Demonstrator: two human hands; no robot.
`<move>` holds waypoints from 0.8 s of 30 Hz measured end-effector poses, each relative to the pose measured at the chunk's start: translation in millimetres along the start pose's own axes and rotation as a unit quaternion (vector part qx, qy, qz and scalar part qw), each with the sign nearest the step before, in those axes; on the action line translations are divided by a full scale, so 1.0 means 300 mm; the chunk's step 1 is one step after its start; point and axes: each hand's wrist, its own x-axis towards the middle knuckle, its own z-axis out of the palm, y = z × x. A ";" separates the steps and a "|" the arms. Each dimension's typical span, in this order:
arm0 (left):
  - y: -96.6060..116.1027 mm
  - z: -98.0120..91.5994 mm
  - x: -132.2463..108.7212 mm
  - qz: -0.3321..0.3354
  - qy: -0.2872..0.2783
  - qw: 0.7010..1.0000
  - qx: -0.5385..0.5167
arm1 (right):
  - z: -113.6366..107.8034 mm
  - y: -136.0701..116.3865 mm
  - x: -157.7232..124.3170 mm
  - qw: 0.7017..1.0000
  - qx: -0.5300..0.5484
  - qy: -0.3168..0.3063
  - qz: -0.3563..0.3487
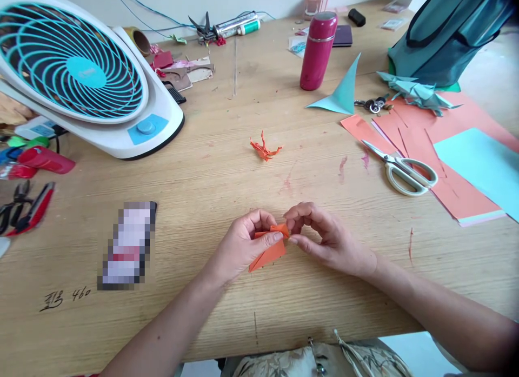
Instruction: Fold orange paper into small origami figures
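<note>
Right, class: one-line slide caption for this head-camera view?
Left hand and right hand pinch a folded orange paper at a table, scissors and fan nearby.

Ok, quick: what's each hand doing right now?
Left hand: closed, pinching the folded orange paper.
Right hand: fingers curled, pinching the same paper's top edge.

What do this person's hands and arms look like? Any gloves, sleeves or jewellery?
The left hand and right hand wear no gloves, and no rings show on the fingers in view. Neither wrist carries a watch or band. The left forearm and right forearm are uncovered to the picture's edge, so no sleeve shows. The nails in view look short and unpainted.
</note>
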 end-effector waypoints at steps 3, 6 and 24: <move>-0.017 0.014 0.004 0.044 0.046 0.998 -0.006 | 0.022 0.013 0.001 0.997 0.060 0.002 0.057; -0.045 0.041 0.007 0.084 0.083 0.992 -0.041 | 0.050 0.034 -0.001 0.990 0.106 0.007 0.093; -0.038 0.100 -0.017 0.104 0.072 0.992 0.017 | 0.019 0.015 0.023 0.944 0.261 0.023 0.201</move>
